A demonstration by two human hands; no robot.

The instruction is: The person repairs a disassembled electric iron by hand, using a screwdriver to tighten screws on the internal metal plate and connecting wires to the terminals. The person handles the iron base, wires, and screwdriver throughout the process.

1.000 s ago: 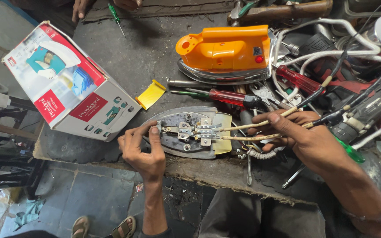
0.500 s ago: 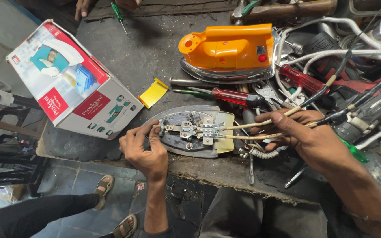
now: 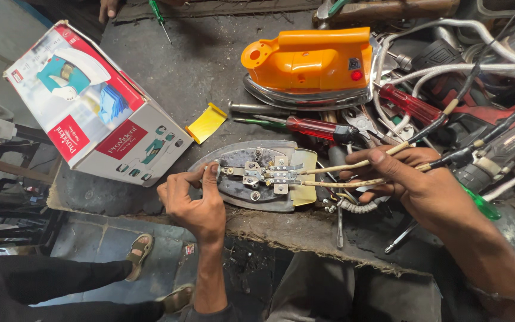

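Head view: iron soleplate [image 3: 257, 179] lies between both hands, touching each

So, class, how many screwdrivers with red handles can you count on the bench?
2: one red-handled screwdriver lies below the orange iron, another to its right among cables. More may be hidden.

small appliance repair workshop, worn dark workbench [image 3: 210, 65] with frayed front edge, orange iron housing [image 3: 311, 59] at the back, red-handled screwdrivers [image 3: 314, 126], pliers, tangled cords [image 3: 448, 30] along the right edge, boxed iron carton [image 3: 90, 107] at the left corner
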